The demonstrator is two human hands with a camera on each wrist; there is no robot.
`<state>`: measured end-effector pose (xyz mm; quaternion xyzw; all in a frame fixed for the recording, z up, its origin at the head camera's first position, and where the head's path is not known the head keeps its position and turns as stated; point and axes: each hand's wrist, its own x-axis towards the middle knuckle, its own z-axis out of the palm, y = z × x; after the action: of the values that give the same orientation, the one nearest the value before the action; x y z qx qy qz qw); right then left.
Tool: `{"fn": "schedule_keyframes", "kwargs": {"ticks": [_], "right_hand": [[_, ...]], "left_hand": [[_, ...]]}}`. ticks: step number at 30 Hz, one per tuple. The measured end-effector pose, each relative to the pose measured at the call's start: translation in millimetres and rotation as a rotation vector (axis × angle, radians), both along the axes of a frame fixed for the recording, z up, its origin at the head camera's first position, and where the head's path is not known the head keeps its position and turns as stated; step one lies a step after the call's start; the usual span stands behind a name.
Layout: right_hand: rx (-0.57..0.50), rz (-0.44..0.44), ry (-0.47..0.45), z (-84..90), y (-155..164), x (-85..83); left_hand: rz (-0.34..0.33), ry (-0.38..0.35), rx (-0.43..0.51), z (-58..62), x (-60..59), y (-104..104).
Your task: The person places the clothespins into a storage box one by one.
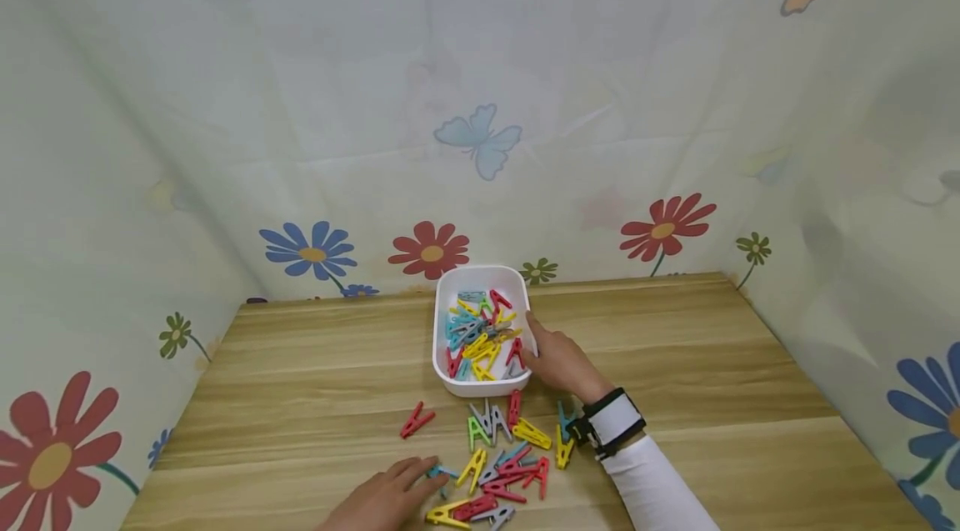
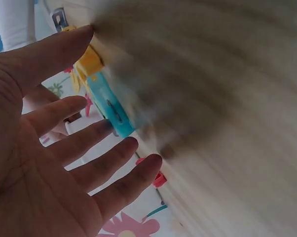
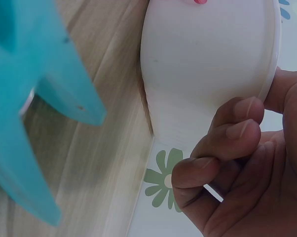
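Note:
A white plastic basket (image 1: 459, 388) with clothespins in several colours stands near the back of the table. My right hand (image 1: 558, 356) holds its right side, the thumb over the rim and the curled fingers against the outer wall (image 3: 203, 64). In front of the basket lies a loose group of red, yellow, grey, green and blue clothespins (image 1: 517, 473). At the left of this group is my left hand (image 1: 386, 498), palm down, its fingers extended and spread. A blue clothespin (image 2: 111, 106) lies by its fingertips; whether they touch it I cannot tell.
One red clothespin (image 1: 416, 420) lies apart, left of the group. Close to the right wrist are a blue clothespin (image 3: 35, 98) and a yellow one (image 1: 564, 449). A flower-printed curtain (image 1: 345, 139) rises behind the wooden table (image 1: 315, 381) and along both sides.

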<state>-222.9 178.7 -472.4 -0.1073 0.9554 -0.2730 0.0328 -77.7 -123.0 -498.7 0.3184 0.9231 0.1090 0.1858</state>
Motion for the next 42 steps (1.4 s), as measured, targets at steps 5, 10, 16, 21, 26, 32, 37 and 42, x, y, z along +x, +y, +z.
{"fn": "schedule_keyframes", "kwargs": {"ticks": [5, 10, 16, 21, 26, 32, 37, 42], "right_hand": [[-0.003, -0.002, 0.001, 0.1, 0, -0.2], [-0.008, -0.003, -0.002, 0.2, 0, -1.8], [-0.01, -0.002, -0.004, 0.1, 0, -1.6], [-0.001, 0.002, 0.011, -0.6, 1, -1.4], [-0.007, -0.002, -0.002, -0.3, 1, -1.4], [-0.008, -0.002, -0.005, -0.6, 1, -1.9], [-0.018, 0.005, -0.007, -1.6, 1, -2.0], [-0.008, 0.0, -0.005, -1.4, 1, -2.6]], "left_hand": [[-0.039, 0.037, -0.008, -5.3, -1.4, -1], [-0.08, 0.092, 0.018, -5.6, -3.0, 0], [-0.053, 0.037, 0.024, -4.2, -4.1, 3], [-0.029, -0.005, 0.014, -2.3, -3.3, 6], [-0.027, 0.082, 0.053, 7.4, -3.0, 5], [0.011, 0.222, 0.141, 25.4, -7.5, 6], [0.034, 0.289, 0.183, 34.6, -12.4, 9], [0.071, 0.322, 0.208, 52.7, -25.9, 10]]}}
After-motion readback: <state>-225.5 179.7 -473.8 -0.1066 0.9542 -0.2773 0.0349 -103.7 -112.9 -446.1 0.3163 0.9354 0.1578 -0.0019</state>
